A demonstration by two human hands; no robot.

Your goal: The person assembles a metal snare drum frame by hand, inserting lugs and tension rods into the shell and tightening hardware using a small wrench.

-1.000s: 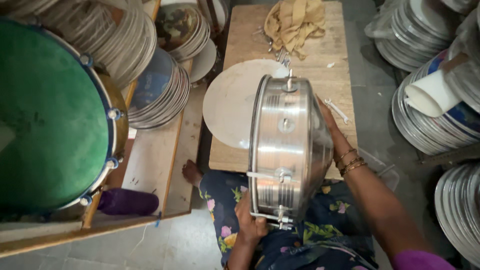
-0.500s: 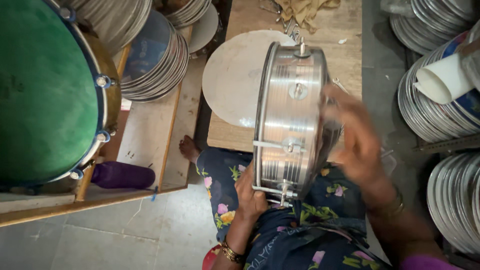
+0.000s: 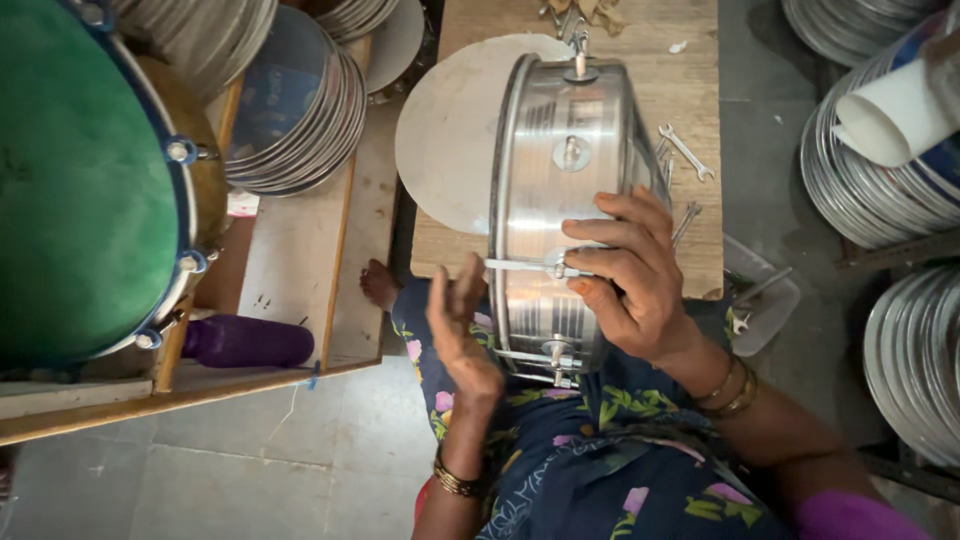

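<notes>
A: What do we have in hand?

B: A steel drum shell (image 3: pixel 565 200) stands on its edge at the middle of our view, its lower end over our lap and its upper end against the wooden board (image 3: pixel 700 200). Our right hand (image 3: pixel 630 285) lies on its side wall, fingers spread and curled over a tension rod (image 3: pixel 525 267).

A: And our left hand?

B: Our left hand (image 3: pixel 460 330) is at eight o'clock of the shell, open, fingers loosely together, just beside the rim; we cannot tell if it touches.

A: Around it?

B: A round pale disc (image 3: pixel 450 140) lies on the board at ten o'clock. A small spanner (image 3: pixel 687 152) sits at two o'clock. A green-headed drum (image 3: pixel 80 180) fills nine o'clock, a purple bottle (image 3: pixel 245 342) below it, stacked metal rings (image 3: pixel 880 190) at three o'clock.
</notes>
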